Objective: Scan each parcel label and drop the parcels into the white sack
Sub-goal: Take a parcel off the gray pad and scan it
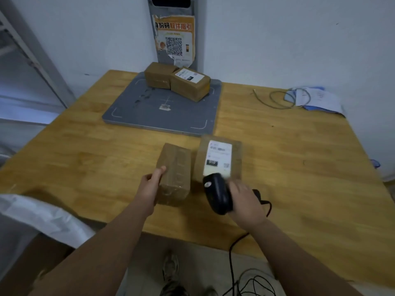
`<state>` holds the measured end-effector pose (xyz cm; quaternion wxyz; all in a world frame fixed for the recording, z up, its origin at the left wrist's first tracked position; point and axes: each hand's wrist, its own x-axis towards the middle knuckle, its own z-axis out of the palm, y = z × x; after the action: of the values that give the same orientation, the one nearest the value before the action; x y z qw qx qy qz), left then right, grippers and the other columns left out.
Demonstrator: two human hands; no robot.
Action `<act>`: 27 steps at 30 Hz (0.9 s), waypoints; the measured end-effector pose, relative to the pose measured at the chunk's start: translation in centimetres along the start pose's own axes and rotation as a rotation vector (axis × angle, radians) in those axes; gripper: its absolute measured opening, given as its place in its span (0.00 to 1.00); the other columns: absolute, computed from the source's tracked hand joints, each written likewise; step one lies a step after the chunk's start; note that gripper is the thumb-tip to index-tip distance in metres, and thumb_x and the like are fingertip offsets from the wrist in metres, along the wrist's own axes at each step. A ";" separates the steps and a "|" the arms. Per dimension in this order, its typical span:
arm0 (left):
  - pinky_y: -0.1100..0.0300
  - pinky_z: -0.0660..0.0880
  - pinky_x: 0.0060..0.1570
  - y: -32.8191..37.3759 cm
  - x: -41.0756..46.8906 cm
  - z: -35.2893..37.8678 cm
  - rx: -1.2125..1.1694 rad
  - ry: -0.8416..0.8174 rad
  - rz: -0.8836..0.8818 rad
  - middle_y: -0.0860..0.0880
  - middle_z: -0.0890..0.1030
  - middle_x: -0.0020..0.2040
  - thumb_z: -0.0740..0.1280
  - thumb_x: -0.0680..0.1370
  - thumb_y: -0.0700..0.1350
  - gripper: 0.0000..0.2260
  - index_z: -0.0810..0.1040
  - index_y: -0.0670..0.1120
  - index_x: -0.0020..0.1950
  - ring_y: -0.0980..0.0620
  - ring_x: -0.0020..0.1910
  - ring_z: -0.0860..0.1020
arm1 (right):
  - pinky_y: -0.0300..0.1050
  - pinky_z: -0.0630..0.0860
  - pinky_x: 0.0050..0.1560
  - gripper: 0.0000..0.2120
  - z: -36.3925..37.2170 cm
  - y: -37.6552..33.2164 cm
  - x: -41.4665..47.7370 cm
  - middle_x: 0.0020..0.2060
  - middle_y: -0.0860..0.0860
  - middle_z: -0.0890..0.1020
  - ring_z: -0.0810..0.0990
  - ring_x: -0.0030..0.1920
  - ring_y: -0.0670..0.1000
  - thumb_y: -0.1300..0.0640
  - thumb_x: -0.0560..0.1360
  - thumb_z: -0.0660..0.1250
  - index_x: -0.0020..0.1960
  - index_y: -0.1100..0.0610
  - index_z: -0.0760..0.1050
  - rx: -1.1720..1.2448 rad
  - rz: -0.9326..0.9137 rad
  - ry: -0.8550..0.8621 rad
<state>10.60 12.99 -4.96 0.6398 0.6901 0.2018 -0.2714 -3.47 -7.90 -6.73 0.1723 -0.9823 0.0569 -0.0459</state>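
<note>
Near label point(219, 157) print blurred, unreadable; scanner point(217, 193) covers its lower edge. Right hand point(245, 201) fingers out of sight behind scanner. Left hand point(149, 186): only thumb shows, fingers hidden behind plain parcel point(175, 176). Sack point(42, 216) cut off at left edge. Far label point(189, 75) text too small. Cable point(233, 253) runs off bottom edge.

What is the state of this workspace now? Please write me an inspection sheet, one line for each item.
Surface: wooden table, grey pad at its far side.
Job's things: far left box and far right box touching on the pad; plain box and labelled box near the front edge; white sack at the near left.
Clutter: papers at the far right.
Hands: left hand grips the plain box; right hand holds the scanner at the labelled box's label.
Cables: grey wire by the papers; black cable from the scanner down to the floor.
Surroundings: white wall, poster with a QR code, shelf frame at left.
</note>
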 end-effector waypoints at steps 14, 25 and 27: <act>0.50 0.74 0.57 2.9 -4.2 1.9 -0.017 -0.417 0.116 0.44 0.81 0.59 0.54 0.83 0.51 0.17 0.75 0.47 0.67 0.47 0.58 0.78 | 0.45 0.81 0.43 0.16 -6.0 -3.1 4.3 0.48 0.53 0.86 0.85 0.49 0.54 0.62 0.71 0.75 0.57 0.56 0.78 1.486 0.497 0.126; 0.53 0.76 0.54 5.6 -5.8 2.1 0.650 -0.522 0.185 0.50 0.72 0.67 0.73 0.71 0.55 0.41 0.51 0.55 0.76 0.50 0.60 0.75 | 0.45 0.83 0.45 0.20 -4.5 -3.7 4.9 0.52 0.55 0.84 0.85 0.48 0.51 0.63 0.71 0.75 0.61 0.61 0.75 1.254 0.463 0.260; 0.54 0.77 0.55 5.8 -4.9 1.4 0.598 -0.466 0.260 0.49 0.74 0.65 0.73 0.73 0.52 0.36 0.57 0.52 0.76 0.51 0.58 0.77 | 0.44 0.82 0.47 0.19 -5.0 -3.6 4.9 0.52 0.52 0.84 0.84 0.51 0.49 0.62 0.71 0.75 0.60 0.60 0.75 1.249 0.447 0.257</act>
<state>10.32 11.37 2.56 0.4682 0.7857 -0.1256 -0.3843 1.17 -6.82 -0.47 0.7051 -0.6496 0.2414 -0.1501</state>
